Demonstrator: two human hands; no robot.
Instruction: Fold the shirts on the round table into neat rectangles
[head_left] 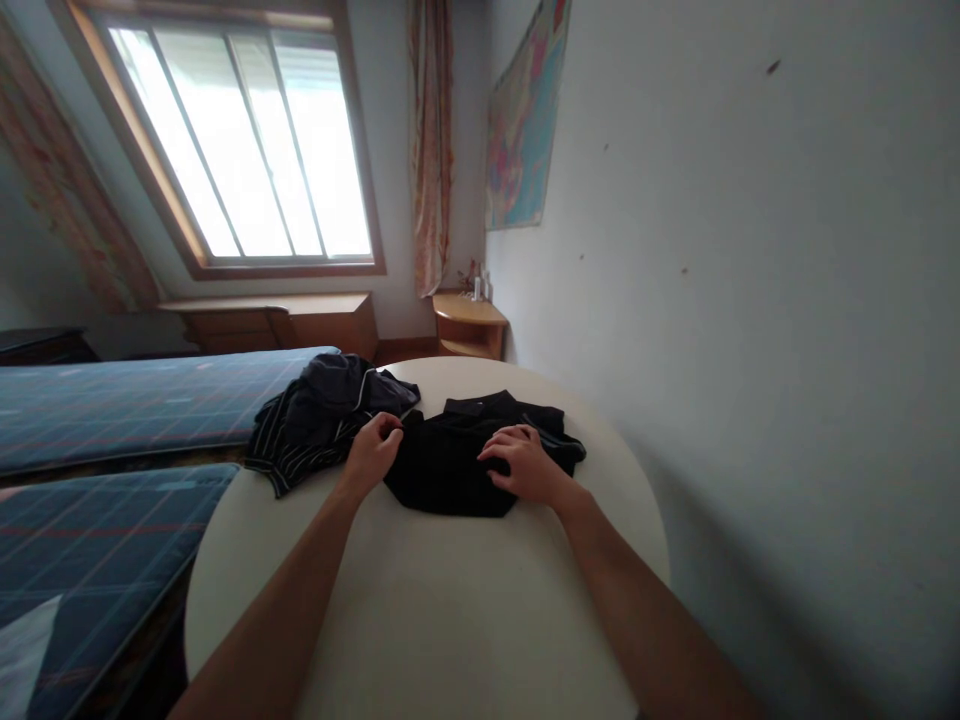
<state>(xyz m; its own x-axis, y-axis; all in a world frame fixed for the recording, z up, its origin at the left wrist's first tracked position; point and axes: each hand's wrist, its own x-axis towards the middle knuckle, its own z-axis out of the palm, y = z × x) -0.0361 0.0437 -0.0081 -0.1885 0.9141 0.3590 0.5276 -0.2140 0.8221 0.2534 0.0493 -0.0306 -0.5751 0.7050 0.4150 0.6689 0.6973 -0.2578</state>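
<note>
A black garment (450, 470) lies bunched on a round white table (450, 600); its exact kind does not show. My left hand (373, 450) is at its left edge, fingers closed in a pinch on the cloth. Over its right part rests my right hand (523, 462), fingers spread and curved, touching the fabric from above. Left of my left hand is a heap of dark clothes (322, 405), one piece striped with white lines. The heap hangs partly at the table's left edge and meets the black garment.
Two beds with blue plaid mattresses (150, 400) stand along the left, close to the table. A white wall (750, 350) rises on the right. Behind are a wooden desk (330, 310), a small corner shelf (471, 310) and a window (247, 150).
</note>
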